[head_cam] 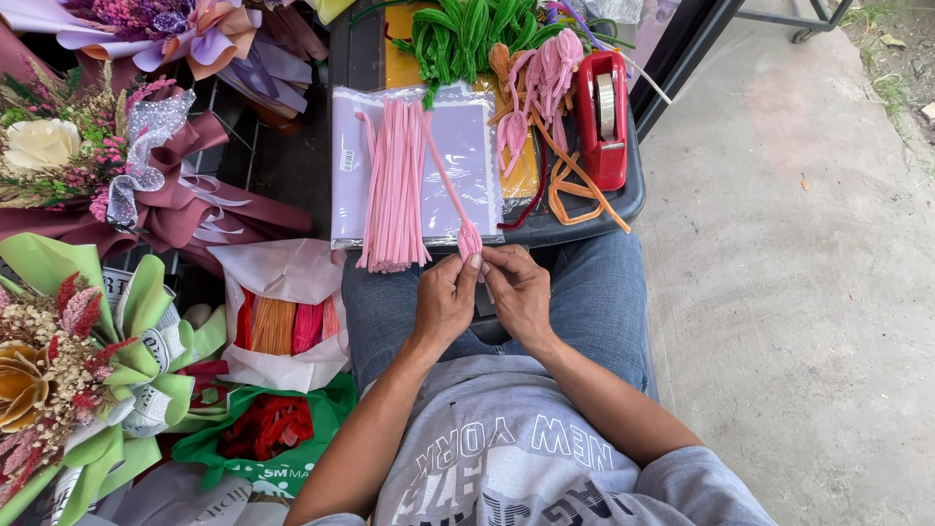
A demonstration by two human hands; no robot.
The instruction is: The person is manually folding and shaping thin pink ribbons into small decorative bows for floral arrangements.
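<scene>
The person sits with a dark plastic tray (623,200) across their blue-jeaned knees, and both hands meet just in front of its near edge. The left hand (445,300) and the right hand (518,292) are each closed to a fingertip pinch on the lower end of one fuzzy pink pipe cleaner (450,190), which is coiled into a small pink knot at the fingers and slants up and away over the tray. Just left of it a loose bundle of straight pink pipe cleaners (394,190) lies on a clear plastic sleeve of lilac paper (467,136). Further back are a heap of green pipe cleaners (467,34) and a red tape dispenser (604,117). To the person's left, wrapped flower bouquets (97,166) and a white plastic bag of orange and pink stems (282,326) crowd the floor.
</scene>
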